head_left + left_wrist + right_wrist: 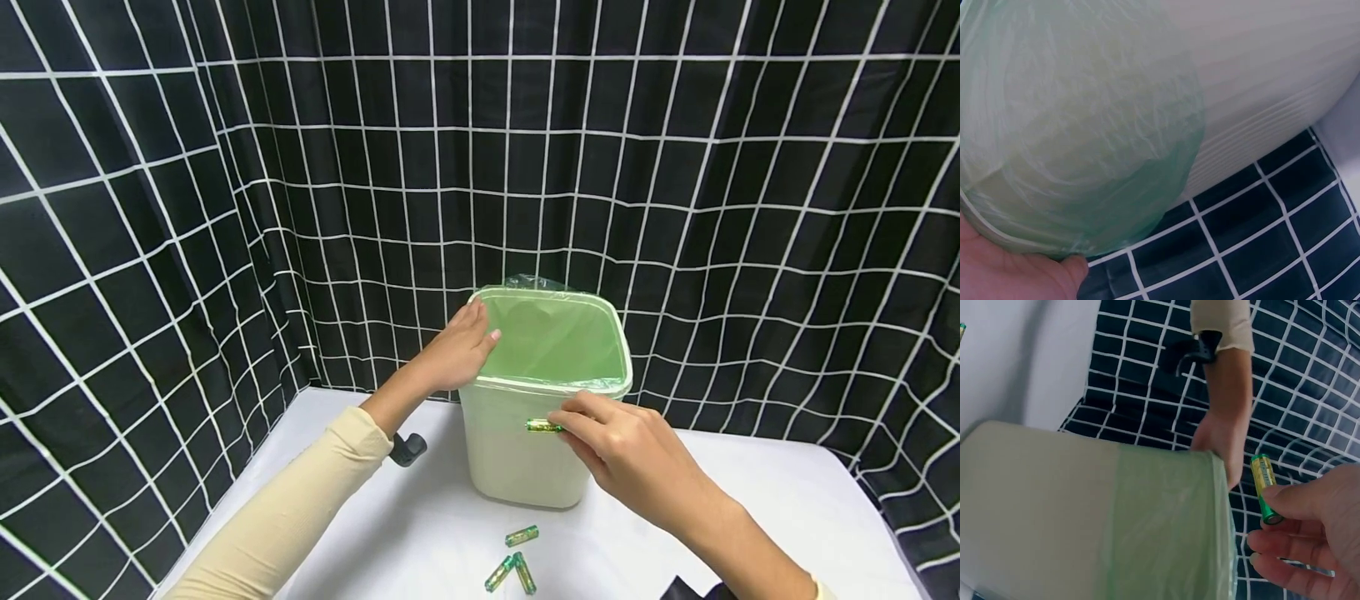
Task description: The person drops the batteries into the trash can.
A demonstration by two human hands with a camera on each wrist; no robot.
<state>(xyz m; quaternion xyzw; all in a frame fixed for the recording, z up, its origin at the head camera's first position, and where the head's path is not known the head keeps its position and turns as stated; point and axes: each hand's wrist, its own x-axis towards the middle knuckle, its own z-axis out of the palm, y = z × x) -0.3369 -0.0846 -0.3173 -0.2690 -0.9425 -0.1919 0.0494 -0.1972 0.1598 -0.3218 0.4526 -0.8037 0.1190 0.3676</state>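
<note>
A white bin (517,458) stands upright on the table, its inside lined with a green plastic bag (551,333) folded over the rim. My left hand (456,348) rests on the bin's left rim, fingers extended; in the left wrist view its thumb lies beside the bag's edge. In front of the bin, below the rim, my right hand (622,446) pinches a green and gold battery (1264,487) between thumb and fingers. A sliver of green and silver shows between its lower fingers, too hidden to identify. Three similar batteries (522,535) lie on the table before the bin.
The white table (352,517) carries the bin and batteries. A black curtain (420,167) with a white grid surrounds it at the back and sides. A dark grey device (408,450) sits at the left wrist, and a dark piece (693,590) shows at the bottom edge.
</note>
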